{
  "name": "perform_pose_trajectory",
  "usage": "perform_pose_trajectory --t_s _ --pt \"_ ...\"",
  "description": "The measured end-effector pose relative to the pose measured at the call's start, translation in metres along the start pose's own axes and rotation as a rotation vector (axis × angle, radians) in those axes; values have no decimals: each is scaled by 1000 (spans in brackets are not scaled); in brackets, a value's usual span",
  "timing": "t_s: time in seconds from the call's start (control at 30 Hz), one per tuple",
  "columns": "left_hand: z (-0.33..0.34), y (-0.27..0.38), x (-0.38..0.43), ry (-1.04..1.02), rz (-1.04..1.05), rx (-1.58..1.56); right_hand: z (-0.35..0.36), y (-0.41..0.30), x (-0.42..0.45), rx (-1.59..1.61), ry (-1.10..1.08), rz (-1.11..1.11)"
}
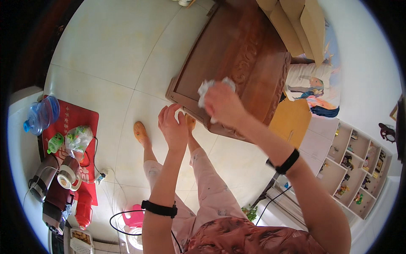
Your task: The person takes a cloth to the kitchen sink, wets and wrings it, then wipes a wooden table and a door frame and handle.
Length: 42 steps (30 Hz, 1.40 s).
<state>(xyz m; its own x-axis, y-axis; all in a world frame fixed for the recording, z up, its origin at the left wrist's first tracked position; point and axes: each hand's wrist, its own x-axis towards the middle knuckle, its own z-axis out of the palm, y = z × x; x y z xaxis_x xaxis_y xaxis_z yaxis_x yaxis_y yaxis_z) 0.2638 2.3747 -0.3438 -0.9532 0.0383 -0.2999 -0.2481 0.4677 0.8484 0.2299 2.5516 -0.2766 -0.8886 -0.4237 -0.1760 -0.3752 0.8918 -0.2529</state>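
My right hand [222, 103] is closed on a crumpled white cloth or tissue [206, 90], parts of which stick out around the fingers. It is over the near end of a reddish-brown carved wooden bench or cabinet [219, 57], blurred as if moving. Just off the near left corner of that furniture is my left hand [173, 125], its fingers curved and apart, with nothing seen in it; whether its fingertips touch the wooden edge I cannot tell. Carved relief runs along the wooden surface and its right side.
An open cardboard box [299, 31] and an elephant-print cushion [307, 83] are at the upper right. Right of me stands a white display shelf [342, 173]. On the left, a red mat [90, 117] bears bottles, a plastic bag and a kettle [68, 174]. Cables [115, 187] trail across the floor.
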Motion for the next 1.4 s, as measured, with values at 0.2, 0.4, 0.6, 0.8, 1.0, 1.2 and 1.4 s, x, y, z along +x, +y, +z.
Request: perform_pose_trajectory --t_s 0.2,0.4,0.6,0.8,1.0,1.2,1.4 --pt "-11 12 -11 -139 70 -95 10 -54 -51 103 -49 -113" --pt "-23 65 -39 -76 138 -241 -18 -65 -75 421 9 254" --pt "34 60 -60 -227 411 54 -26 -65 -115 723 285 663" --pt "57 82 -14 -231 339 249 -5 -33 -204 690 386 768" --pt "80 90 11 -188 167 219 10 -27 -254 846 554 918" --pt "74 49 -95 -47 663 661 31 -32 -302 964 663 1022" --pt "196 123 -133 -789 1245 760 25 -16 -330 953 775 1081"
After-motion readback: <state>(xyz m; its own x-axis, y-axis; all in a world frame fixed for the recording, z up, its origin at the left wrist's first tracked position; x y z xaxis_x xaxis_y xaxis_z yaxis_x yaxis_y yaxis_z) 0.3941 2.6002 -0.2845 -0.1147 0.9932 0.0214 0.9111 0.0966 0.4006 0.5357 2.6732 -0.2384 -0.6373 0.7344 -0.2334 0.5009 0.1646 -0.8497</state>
